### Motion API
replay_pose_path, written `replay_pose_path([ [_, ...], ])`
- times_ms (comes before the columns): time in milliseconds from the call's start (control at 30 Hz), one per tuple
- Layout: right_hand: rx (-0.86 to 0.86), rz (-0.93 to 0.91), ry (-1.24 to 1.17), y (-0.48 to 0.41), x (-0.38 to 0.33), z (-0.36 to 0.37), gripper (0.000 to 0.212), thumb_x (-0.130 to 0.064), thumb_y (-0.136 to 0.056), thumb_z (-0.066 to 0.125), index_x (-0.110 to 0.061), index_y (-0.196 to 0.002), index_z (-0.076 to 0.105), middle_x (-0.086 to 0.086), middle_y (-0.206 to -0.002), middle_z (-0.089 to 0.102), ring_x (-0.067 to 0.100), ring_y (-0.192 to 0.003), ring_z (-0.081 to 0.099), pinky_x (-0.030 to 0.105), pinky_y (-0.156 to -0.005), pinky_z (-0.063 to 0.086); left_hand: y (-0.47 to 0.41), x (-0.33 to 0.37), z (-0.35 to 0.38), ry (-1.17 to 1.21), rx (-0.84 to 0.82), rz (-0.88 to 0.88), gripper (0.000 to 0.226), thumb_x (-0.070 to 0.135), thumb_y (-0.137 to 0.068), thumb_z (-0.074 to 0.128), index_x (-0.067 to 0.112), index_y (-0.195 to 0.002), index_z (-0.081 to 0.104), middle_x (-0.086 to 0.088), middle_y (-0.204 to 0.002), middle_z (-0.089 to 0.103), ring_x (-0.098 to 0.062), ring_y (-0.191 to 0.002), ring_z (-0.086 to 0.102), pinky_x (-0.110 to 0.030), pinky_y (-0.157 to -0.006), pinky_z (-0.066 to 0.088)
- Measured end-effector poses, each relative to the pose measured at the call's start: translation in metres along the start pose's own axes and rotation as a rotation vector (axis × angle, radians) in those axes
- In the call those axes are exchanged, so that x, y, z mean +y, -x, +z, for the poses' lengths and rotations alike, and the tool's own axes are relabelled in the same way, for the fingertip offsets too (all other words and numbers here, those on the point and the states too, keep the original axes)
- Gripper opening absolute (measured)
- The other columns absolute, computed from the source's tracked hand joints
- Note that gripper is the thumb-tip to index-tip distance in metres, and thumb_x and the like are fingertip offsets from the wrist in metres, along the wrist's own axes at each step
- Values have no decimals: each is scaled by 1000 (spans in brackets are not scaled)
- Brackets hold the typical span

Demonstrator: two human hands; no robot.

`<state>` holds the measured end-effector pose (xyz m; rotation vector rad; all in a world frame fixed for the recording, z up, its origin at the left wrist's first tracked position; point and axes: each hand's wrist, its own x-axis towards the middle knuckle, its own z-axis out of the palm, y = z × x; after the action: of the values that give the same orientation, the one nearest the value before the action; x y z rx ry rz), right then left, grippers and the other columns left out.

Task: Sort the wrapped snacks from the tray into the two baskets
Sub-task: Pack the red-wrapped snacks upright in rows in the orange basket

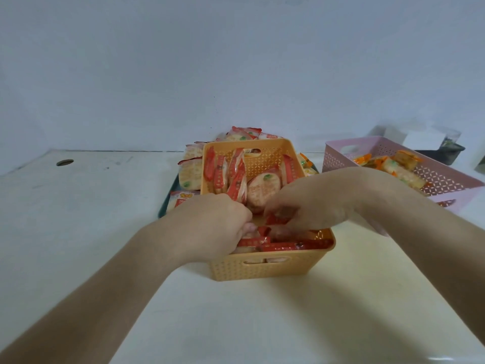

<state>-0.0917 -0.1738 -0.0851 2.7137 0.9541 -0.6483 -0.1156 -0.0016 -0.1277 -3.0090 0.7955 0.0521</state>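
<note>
Nearest me, the orange basket (262, 269) holds red-wrapped snacks (228, 174). The left hand (217, 224) curls down among them; I cannot tell if it grips. The right hand (309, 203) pinches a red packet (278, 218). Behind, more snacks lie on the dark tray (164, 206); far right stands a pink basket (446, 185) of orange-wrapped snacks (393, 165)

Soft, even light is falling from above, laying faint shadows beside the forearms (105, 285) on the white table (78, 219). The wide lens is bending the edges, and the right hand (315, 203) is blurring slightly
</note>
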Motion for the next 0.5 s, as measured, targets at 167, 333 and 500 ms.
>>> replay_pose_path([
  [167, 42, -23, -40, 9, 1, -6, 33, -32, -97, 50, -36, -130, 50, -12, -122, 54, 13, -108, 51, 27, -87, 41, -2, -10, -1, -171, 126, 5, 35, 42, -100, 30, 30, -93, 62, 12, -83, 62, -12, -85, 59, -36, -91, 41],
  [333, 59, 16, 39, 4, -6, -1, 49, -12, -97, 44, -34, -140, 42, -8, -136, 48, 16, -121, 46, 25, -88, 36, 4, -15, -10, 42, -18, 38, 37, 63, -90, 38, 37, -82, 63, 19, -64, 58, 0, -70, 55, -33, -100, 32],
  [500, 170, 37, 56, 4, -8, 4, 36, -12, -94, 43, -24, -126, 53, -4, -116, 58, 17, -103, 55, 30, -86, 49, -3, -23, -12, 85, -16, 19, 24, 47, -93, 51, 32, -100, 68, 16, -85, 67, -4, -83, 60, -33, -83, 50],
])
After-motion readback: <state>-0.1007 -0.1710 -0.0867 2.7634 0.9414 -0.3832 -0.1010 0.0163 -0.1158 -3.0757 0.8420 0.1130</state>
